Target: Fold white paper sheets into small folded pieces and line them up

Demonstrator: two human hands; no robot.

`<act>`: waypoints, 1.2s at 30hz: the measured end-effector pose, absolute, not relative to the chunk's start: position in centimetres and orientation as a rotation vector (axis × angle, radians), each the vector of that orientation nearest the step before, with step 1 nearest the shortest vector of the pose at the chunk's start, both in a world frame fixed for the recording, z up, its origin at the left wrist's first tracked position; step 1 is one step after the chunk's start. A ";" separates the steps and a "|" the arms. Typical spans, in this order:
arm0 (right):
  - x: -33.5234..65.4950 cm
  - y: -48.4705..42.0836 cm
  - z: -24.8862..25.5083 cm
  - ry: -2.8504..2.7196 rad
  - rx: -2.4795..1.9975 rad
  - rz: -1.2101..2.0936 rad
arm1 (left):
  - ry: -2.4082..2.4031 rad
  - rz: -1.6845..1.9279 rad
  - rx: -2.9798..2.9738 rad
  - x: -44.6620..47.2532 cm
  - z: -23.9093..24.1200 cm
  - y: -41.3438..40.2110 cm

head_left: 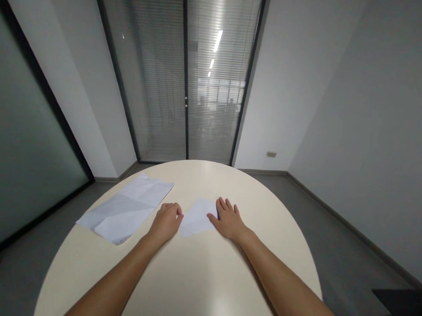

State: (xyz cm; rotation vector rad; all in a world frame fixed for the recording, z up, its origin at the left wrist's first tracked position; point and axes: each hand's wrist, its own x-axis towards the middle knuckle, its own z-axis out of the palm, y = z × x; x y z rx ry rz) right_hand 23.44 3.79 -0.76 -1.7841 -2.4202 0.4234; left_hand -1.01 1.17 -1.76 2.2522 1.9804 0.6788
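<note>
head view: the small white sheet lies on the counter; at its left edge my left hand is curled, pinching or not i cannot tell; over its right edge my right hand rests wide, flat.

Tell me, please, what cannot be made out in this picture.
In the head view:
Small sheet: right side partly covered by the right hand.
Left hand: its back hides the palm, so any grip is unclear.
Beyond the blinds: details blurred by the slats.
Table: near edge cut off by the bottom edge.
Dark object: cut off at right.
</note>
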 end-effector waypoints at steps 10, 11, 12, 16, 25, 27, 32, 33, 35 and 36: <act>23.4 3.7 -0.6 -2.423 -1.776 0.412 | 2.023 0.616 2.233 -0.6 -1.4 1.2; 23.4 3.7 -0.6 -2.421 -1.775 0.409 | 2.035 0.621 2.237 -0.7 -1.5 1.2; 23.4 3.7 -0.6 -2.421 -1.774 0.407 | 2.041 0.626 2.243 -0.8 -1.7 1.2; 23.4 3.6 -0.6 -2.429 -1.757 0.384 | 2.032 0.640 2.226 -1.1 -2.1 1.2; 23.1 3.6 -0.3 -2.553 -1.277 0.212 | 2.051 0.588 2.159 -0.9 -2.0 1.1; 22.7 3.5 -0.3 -2.605 -1.022 0.240 | 2.055 0.580 2.173 -0.9 -2.2 1.1; 21.8 3.0 -0.4 -2.659 -0.725 0.336 | 2.034 0.621 2.207 -1.0 -2.5 1.2; 21.7 2.9 -0.4 -2.660 -0.732 0.339 | 2.021 0.633 2.217 -1.0 -2.4 1.2; 21.7 2.8 -0.3 -2.658 -0.770 0.339 | 1.988 0.660 2.237 -0.9 -2.0 1.1; 21.8 2.7 -0.2 -2.660 -0.791 0.338 | 1.969 0.672 2.248 -0.8 -1.7 1.0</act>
